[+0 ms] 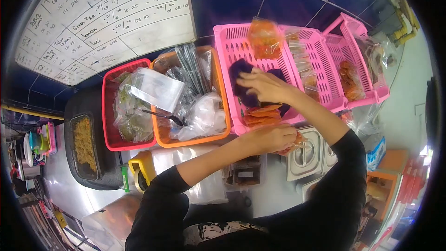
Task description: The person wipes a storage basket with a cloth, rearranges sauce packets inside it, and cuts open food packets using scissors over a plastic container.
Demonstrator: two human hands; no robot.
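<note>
My right hand (262,86) is over a dark cloth (241,72) in the left part of a pink basket (225,32), its fingers apart. Below it, my left hand (276,138) is closed around a clear packet with orange contents (297,145) at the basket's front edge. Several flat orange packets (262,115) lie between the two hands, inside the basket. A blurred orange packet (265,38) shows near the basket's back wall, touched by neither hand.
Left of the pink basket are an orange basket (193,143) with plastic bags and a black spoon (172,118), and a red basket (108,125) of greenish packets. A black container (74,167) holds brown food. Metal lids (302,155) and a yellow tape dispenser (144,165) sit nearer.
</note>
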